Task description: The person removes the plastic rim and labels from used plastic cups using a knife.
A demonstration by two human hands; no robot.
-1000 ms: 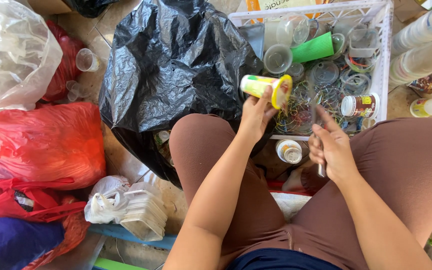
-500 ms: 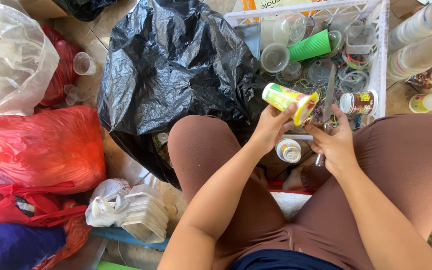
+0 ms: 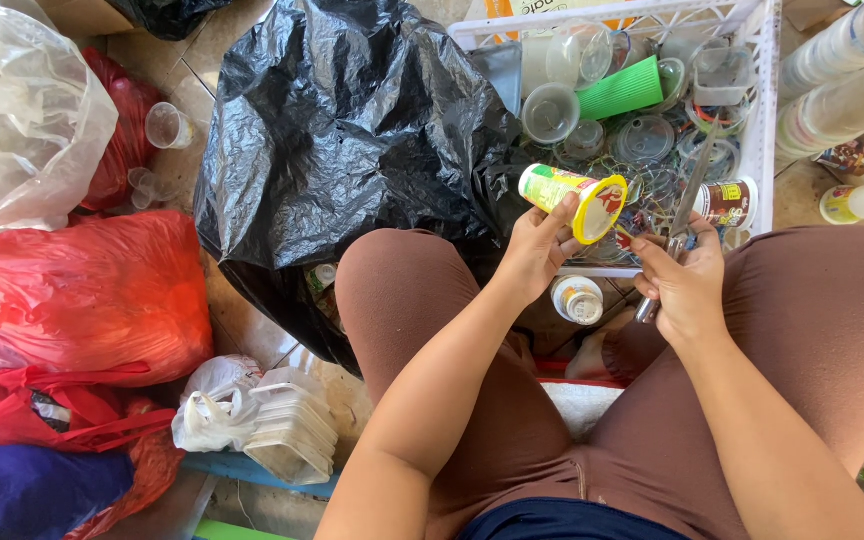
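My left hand [image 3: 537, 250] grips a small yellow-rimmed plastic cup [image 3: 572, 200] with a green and white side, held on its side above my knees. My right hand [image 3: 687, 285] is closed around a metal blade [image 3: 690, 200], probably scissors, whose tip points up beside the cup's rim. Both hands hover in front of a white plastic crate [image 3: 762, 150] filled with clear cups, lids and a green cup [image 3: 620, 95].
A big black bag [image 3: 342, 130] sits left of the crate. Red bags [image 3: 82, 300], a clear bag [image 3: 22, 110] and stacked white trays [image 3: 287, 430] lie at the left. Stacked cups [image 3: 842, 70] stand at the right. Another small cup [image 3: 579, 300] rests on the floor between my knees.
My left hand carried the cup rightward and lower, toward my right hand. My right hand raised the blade so its tip now sits beside the cup's rim.
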